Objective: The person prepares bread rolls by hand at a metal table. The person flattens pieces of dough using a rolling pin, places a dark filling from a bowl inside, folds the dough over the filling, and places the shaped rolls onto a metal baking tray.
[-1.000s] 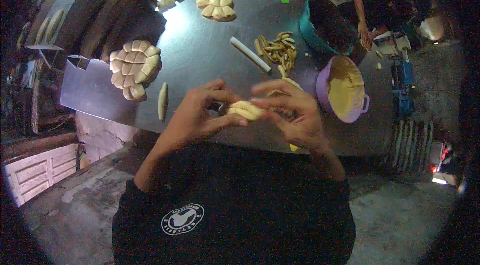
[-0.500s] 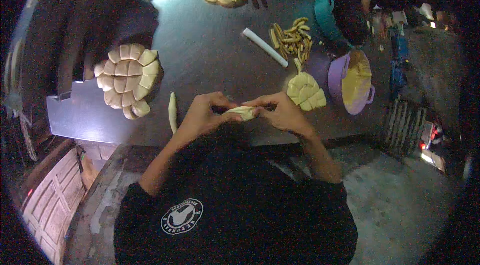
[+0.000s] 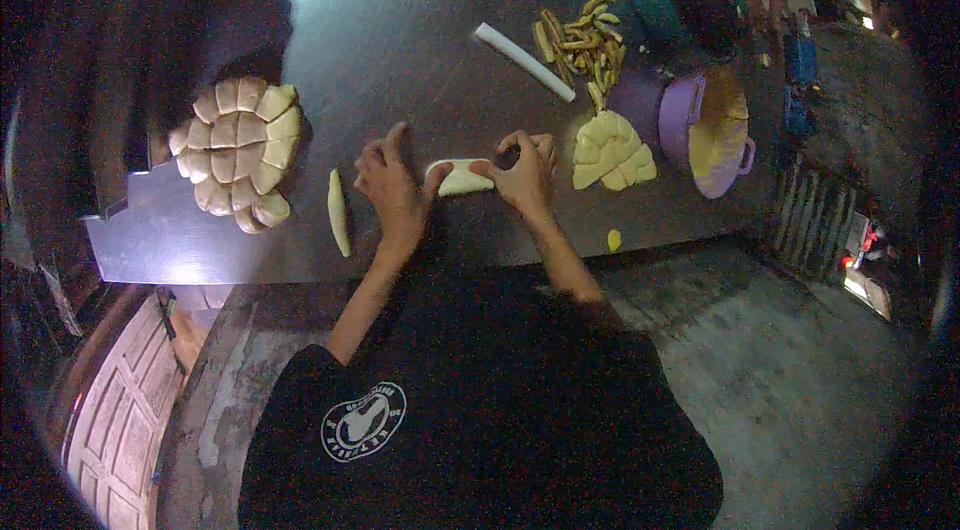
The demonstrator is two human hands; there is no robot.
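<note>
Spread wider than half a second ago, the left hand [image 3: 395, 185] and right hand [image 3: 525, 180] have drawn apart from their close pinch, so that the short dough roll [image 3: 462, 178] between them shows more fully. It lies, or is held just above, the metal table [image 3: 420, 70], inward from the near edge; contact underneath cannot be told. Its long axis runs left to right, roughly along that edge, with one thumb on each end, so neither hand is nearer. The left hand is open, fingers fanned away from the dough; the right is also loose, its fingers half bent and not wrapped around the roll. A slim tapered dough strip [image 3: 338, 213] lies just beside the left hand, set crosswise to the roll, its lower end close to the near edge. Toward the left corner sits a scored dough slab [image 3: 240, 145]. Rightward, a cut dough wedge [image 3: 612, 152] limits sideways room, with the lilac pot [image 3: 680, 115] past it. The widest bare metal stretches from the hands toward the far edge, bounded on the right by a slanting white rod [image 3: 525, 60] and a heap of banana-like strips [image 3: 585, 45].
</note>
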